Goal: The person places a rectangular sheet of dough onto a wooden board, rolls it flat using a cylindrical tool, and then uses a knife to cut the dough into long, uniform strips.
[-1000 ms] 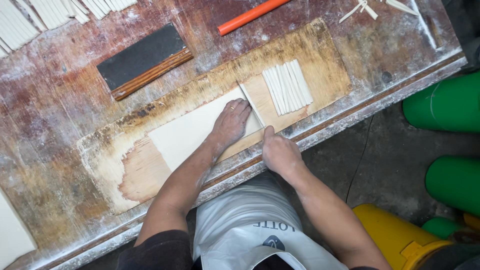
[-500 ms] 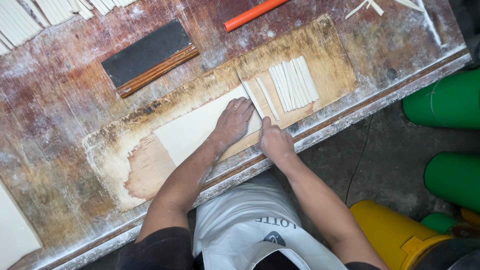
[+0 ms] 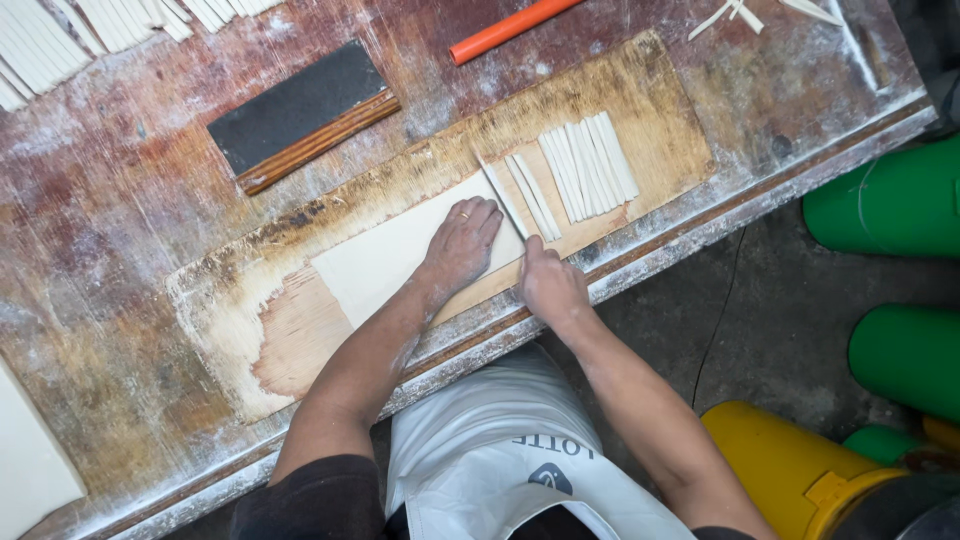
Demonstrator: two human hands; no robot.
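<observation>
Surroundings: cut dough strips (image 3: 588,162) lie right of the blade; a dark block (image 3: 300,112) and an orange pipe (image 3: 510,28) sit farther back on the counter (image 3: 120,200).
Dough sheet (image 3: 400,255): flat on the floured board (image 3: 660,110).
Left hand (image 3: 460,245): fingers spread open, pressing the sheet.
Right hand (image 3: 545,285): fingers closed around a knife (image 3: 500,195) at the sheet's edge.

Left hand (image 3: 462,240) lies flat, fingers spread; right hand (image 3: 548,285) is clenched, knuckles up.
</observation>
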